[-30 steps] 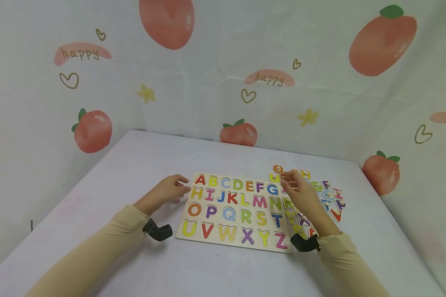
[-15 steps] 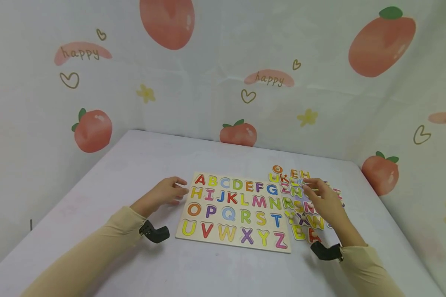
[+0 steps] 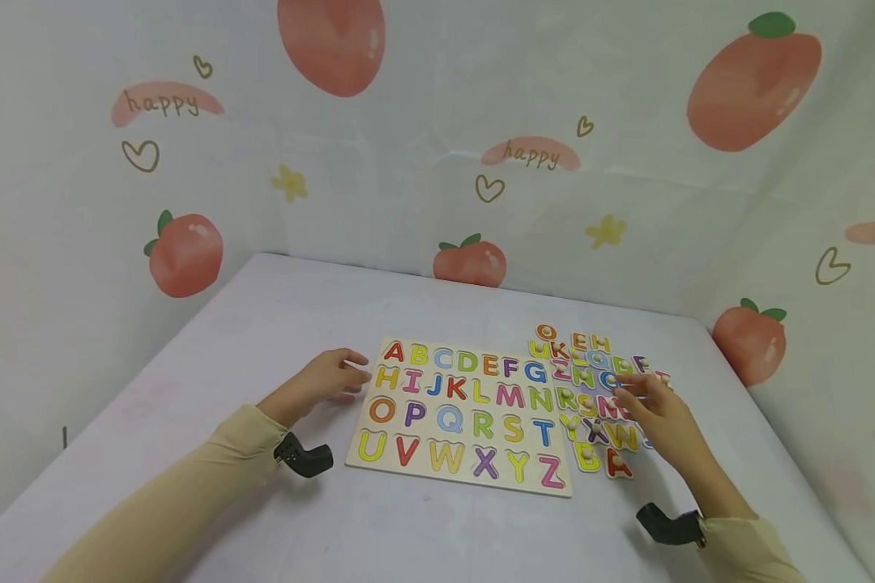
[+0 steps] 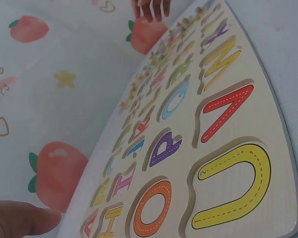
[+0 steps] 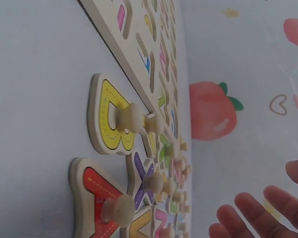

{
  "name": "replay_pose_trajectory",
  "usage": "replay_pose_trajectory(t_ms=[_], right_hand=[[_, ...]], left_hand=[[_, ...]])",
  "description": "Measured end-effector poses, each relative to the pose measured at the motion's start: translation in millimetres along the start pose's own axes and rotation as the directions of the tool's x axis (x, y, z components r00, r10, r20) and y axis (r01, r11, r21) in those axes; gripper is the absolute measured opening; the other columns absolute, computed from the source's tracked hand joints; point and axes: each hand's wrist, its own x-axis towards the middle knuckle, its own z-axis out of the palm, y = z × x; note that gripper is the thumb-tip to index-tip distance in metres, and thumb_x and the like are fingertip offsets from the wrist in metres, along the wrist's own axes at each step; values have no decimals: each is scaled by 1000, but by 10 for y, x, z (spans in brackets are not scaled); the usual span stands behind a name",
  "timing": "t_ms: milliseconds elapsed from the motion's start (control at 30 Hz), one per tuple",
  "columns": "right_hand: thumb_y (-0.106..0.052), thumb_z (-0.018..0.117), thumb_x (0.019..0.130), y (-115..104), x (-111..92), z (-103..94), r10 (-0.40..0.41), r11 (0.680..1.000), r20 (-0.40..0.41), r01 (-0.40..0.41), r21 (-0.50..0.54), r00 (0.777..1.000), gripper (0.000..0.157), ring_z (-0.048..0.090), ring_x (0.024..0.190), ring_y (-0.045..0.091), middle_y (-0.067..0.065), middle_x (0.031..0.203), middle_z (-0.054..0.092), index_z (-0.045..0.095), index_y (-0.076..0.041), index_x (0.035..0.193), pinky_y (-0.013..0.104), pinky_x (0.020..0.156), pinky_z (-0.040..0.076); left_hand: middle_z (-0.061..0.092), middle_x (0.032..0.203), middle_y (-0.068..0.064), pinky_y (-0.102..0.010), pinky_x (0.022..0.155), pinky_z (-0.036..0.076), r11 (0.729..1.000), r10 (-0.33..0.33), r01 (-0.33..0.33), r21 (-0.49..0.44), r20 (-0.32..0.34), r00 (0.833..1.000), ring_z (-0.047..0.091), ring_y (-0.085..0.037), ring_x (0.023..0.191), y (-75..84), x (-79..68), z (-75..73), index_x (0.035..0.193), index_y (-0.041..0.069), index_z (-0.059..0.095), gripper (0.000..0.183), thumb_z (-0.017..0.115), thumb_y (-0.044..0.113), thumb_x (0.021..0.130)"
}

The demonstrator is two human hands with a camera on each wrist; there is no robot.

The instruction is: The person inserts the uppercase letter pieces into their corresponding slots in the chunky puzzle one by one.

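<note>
A wooden alphabet board (image 3: 432, 433) with coloured letter recesses lies on the table. My left hand (image 3: 324, 376) is beside its left edge, near the A and H, fingers loosely bent and holding nothing; the left wrist view shows one finger (image 4: 22, 218) low at the left. To the board's right is a cluster of letter pieces with round wooden knobs, among them a yellow B (image 5: 107, 124) and a red A (image 5: 94, 186). Over the right side of this cluster hovers my right hand (image 3: 659, 417), its fingers spread and relaxed in the right wrist view, nothing in them. It hides several pieces.
The white-covered table (image 3: 321, 300) stands against a pale cloth backdrop (image 3: 379, 178) printed with peaches, hearts and flowers. Black wrist mounts show at the left sleeve (image 3: 189, 478) and the right sleeve (image 3: 744, 551). An orange O piece (image 3: 546, 332) lies at the cluster's far edge.
My right hand has moved rightward and nearer to me across the pieces, uncovering letters such as E, K, N and Q. My left hand has stayed nearly still.
</note>
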Motion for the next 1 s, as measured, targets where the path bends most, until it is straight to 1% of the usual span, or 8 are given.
replay_pose_trajectory(t_ms=[200, 333, 467, 533, 600, 733, 833, 1000], right_hand=[[-48, 49, 98, 41, -60, 1, 20, 1000, 26, -20, -2, 999, 57, 63, 108, 39, 22, 121, 60, 47, -3, 134, 40, 79, 58], [-46, 50, 98, 72, -99, 6, 35, 999, 38, -35, -5, 999, 55, 63, 106, 37, 21, 119, 62, 48, -3, 133, 32, 75, 57], [-39, 53, 99, 131, -138, 4, 32, 999, 41, -32, -6, 999, 49, 65, 100, 31, 20, 115, 64, 51, -1, 130, 22, 73, 55], [-36, 55, 98, 164, -159, 3, 38, 999, 51, -38, -3, 998, 47, 66, 98, 29, 20, 113, 64, 52, 0, 129, 19, 72, 54], [-36, 57, 97, 190, -182, -1, 56, 998, 71, -56, -11, 996, 48, 66, 96, 26, 18, 112, 65, 52, 0, 129, 19, 72, 54], [-38, 60, 95, 225, -223, -23, 89, 995, 108, -85, -45, 990, 51, 66, 96, 25, 15, 110, 65, 53, 0, 128, 24, 73, 55], [-36, 63, 93, 251, -244, -43, 94, 994, 117, -86, -70, 989, 50, 66, 93, 24, 13, 107, 66, 55, 1, 126, 27, 72, 53], [-36, 66, 91, 295, -268, -53, 116, 991, 144, -104, -83, 983, 50, 64, 92, 21, 10, 106, 67, 57, 0, 125, 26, 72, 51]], left_hand=[[58, 123, -20, -35, 87, 57, 1000, -13, 14, -23, 14, 1000, 63, -30, 108, 19, -11, -26, 135, 1, 47, 47, 62, 19, 94], [56, 125, -22, -37, 89, 56, 999, -21, 22, -40, 25, 999, 61, -31, 110, 27, -33, -46, 135, 0, 46, 47, 61, 17, 94], [55, 125, -22, -37, 89, 56, 998, -31, 33, -44, 28, 999, 62, -30, 108, 34, -51, -42, 135, 0, 46, 47, 61, 17, 94], [56, 124, -21, -37, 89, 56, 998, -38, 39, -46, 25, 999, 63, -29, 107, 41, -54, -33, 135, 0, 46, 47, 61, 17, 94], [56, 124, -21, -36, 88, 56, 998, -43, 44, -44, 22, 999, 63, -28, 105, 48, -53, -22, 135, 0, 47, 47, 62, 17, 93], [57, 123, -21, -35, 87, 57, 998, -50, 51, -43, 23, 998, 64, -27, 104, 56, -43, -3, 134, 0, 47, 47, 62, 16, 92], [57, 123, -21, -34, 86, 57, 997, -53, 54, -48, 27, 998, 64, -27, 103, 51, -26, 11, 134, 0, 48, 47, 63, 15, 92], [57, 119, -19, -34, 85, 57, 997, -60, 61, -51, 23, 998, 65, -26, 102, 25, 16, 33, 132, 0, 50, 46, 65, 15, 91]])
